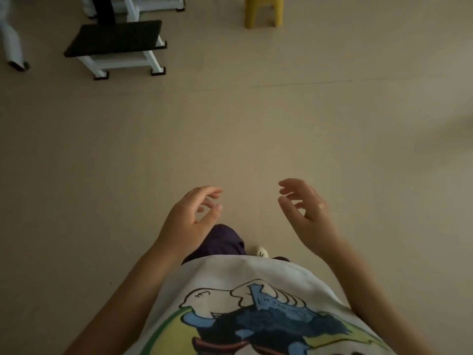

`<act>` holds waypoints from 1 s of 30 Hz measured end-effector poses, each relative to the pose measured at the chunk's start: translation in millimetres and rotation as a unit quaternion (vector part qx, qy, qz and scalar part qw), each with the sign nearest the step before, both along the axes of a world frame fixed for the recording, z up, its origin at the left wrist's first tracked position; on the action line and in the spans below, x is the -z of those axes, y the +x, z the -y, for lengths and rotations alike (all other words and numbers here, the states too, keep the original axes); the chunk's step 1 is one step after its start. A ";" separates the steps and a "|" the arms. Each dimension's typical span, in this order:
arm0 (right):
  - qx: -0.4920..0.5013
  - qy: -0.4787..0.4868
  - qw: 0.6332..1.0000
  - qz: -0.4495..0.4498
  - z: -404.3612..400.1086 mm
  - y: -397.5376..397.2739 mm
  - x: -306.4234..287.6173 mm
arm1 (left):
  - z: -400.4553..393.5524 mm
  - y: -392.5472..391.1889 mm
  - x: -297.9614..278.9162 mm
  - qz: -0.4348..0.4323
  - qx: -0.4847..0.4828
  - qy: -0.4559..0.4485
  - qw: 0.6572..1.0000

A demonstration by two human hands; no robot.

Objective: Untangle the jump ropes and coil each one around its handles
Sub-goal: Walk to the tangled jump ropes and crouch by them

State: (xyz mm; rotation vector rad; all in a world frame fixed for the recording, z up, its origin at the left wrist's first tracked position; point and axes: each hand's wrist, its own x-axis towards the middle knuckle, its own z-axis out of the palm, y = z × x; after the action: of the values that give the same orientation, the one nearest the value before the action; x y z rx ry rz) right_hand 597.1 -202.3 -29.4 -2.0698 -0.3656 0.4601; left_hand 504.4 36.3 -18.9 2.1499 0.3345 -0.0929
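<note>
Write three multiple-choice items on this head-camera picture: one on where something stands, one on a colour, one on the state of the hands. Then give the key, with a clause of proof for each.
1. Where does the black-topped bench stand?
A. upper left of the floor
B. between the two hands
C. lower right corner

2. What colour is the stool at the top edge?
A. red
B. yellow
C. blue

3. What are the left hand and the right hand doing?
A. both gripping a rope handle
B. both loosely curled and holding nothing
C. both pressed flat on the floor

Key:
1 A, its dark pad and white frame sit far up and left of the hands.
2 B, its legs show plain yellow.
3 B, the fingers curve in mid-air above the floor, and no jump rope is in view.
</note>
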 end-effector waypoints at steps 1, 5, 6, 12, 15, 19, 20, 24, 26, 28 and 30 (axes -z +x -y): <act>-0.008 -0.002 1.000 -0.002 -9.4 25.7 1.7 | -8.5 20.1 4.4 -0.001 -0.010 -0.006 1.000; -0.049 -0.029 0.998 -0.014 -52.6 130.7 14.2 | -49.2 109.5 33.9 -0.017 -0.042 -0.024 0.999; -0.053 -0.038 0.998 -0.016 -65.0 158.6 18.1 | -60.6 134.6 41.3 -0.016 -0.049 -0.029 0.998; -0.039 -0.062 0.996 -0.042 -139.3 326.7 11.3 | -143.3 304.5 46.3 -0.021 -0.080 -0.067 0.994; -0.020 -0.054 0.996 -0.064 -164.2 403.7 3.9 | -178.2 403.0 33.2 -0.026 -0.062 -0.079 0.995; 0.006 -0.055 0.995 -0.078 -183.0 505.3 11.6 | -207.9 540.6 18.7 -0.005 -0.020 -0.067 0.998; 0.015 -0.054 0.995 -0.079 -187.3 533.9 16.4 | -213.8 576.4 18.8 -0.003 -0.015 -0.069 0.997; 0.034 -0.051 0.995 -0.083 -211.0 664.0 41.5 | -237.6 716.4 31.1 0.003 -0.001 -0.062 0.998; 0.038 -0.035 0.995 -0.082 -224.3 740.2 47.1 | -248.7 786.1 34.2 -0.007 -0.003 -0.052 0.999; 0.036 -0.029 0.996 -0.075 -237.8 816.0 42.3 | -258.7 849.2 30.0 -0.028 -0.017 -0.057 0.998; 0.025 -0.035 0.997 -0.064 -255.8 888.4 32.3 | -270.6 907.3 24.3 -0.041 -0.019 -0.065 0.997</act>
State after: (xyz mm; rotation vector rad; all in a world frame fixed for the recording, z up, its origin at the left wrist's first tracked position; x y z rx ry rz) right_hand 1485.5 53.5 -61.7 -2.0987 -0.2245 0.5789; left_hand 1411.7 306.9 -43.2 2.0132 0.4065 -0.1759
